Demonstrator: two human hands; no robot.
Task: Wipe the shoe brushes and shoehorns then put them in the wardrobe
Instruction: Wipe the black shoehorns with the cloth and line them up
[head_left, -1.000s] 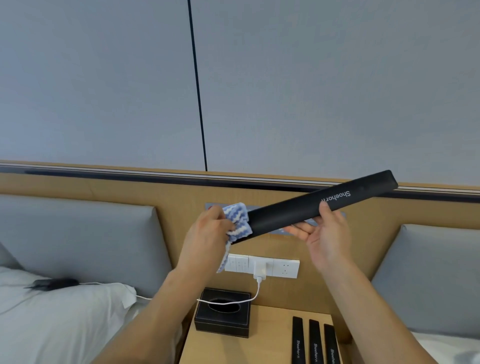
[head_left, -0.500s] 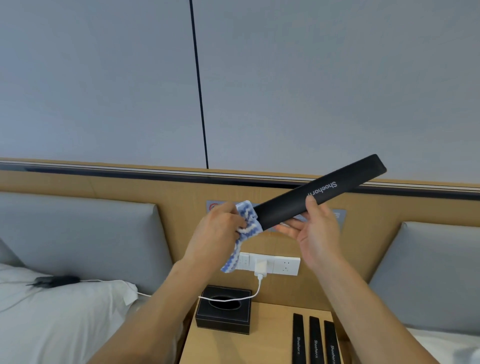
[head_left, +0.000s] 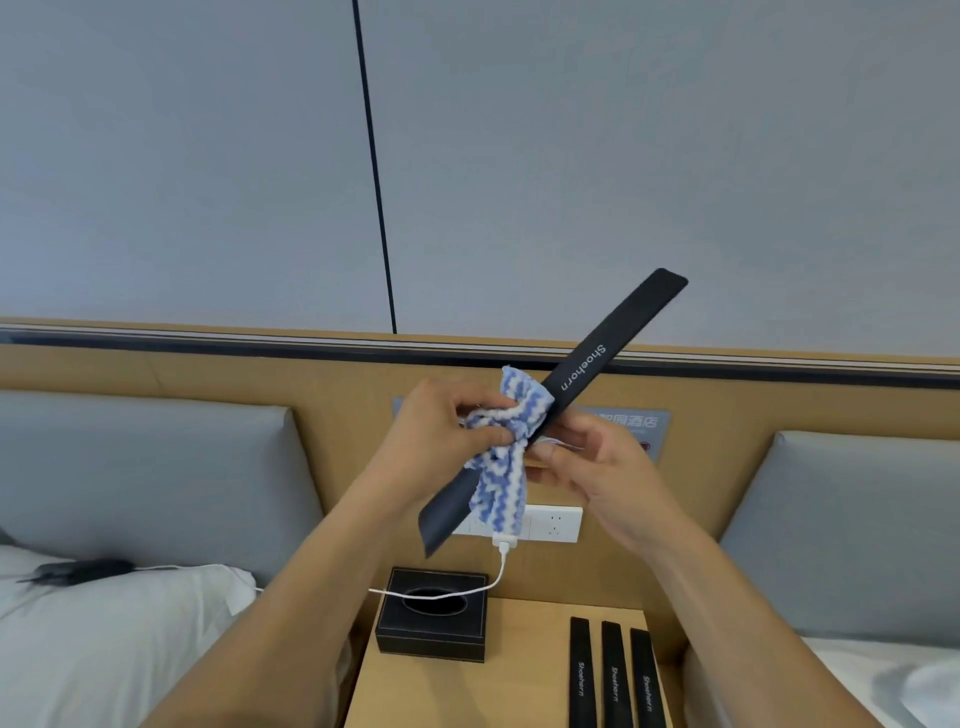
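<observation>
A long black shoehorn (head_left: 613, 335) with white lettering is held up in front of the headboard, tilted steeply with its far end up and to the right. My left hand (head_left: 441, 441) grips a blue-and-white cloth (head_left: 506, 436) wrapped around the shoehorn's middle. My right hand (head_left: 597, 462) pinches the shoehorn just right of the cloth. The shoehorn's lower end sticks out below the cloth. Three more black shoehorns (head_left: 613, 675) lie side by side on the wooden nightstand (head_left: 519, 670).
A black tissue box (head_left: 434, 616) sits on the nightstand's back left. A white charger cable (head_left: 467, 587) runs from the wall socket panel (head_left: 556, 522) to the left bed. Grey padded headboards and white bedding flank the nightstand.
The shoehorn has tilted steeper and slid down through the cloth, so its lower end now shows below. The cloth sits at its middle, not its end, and both hands are closer together.
</observation>
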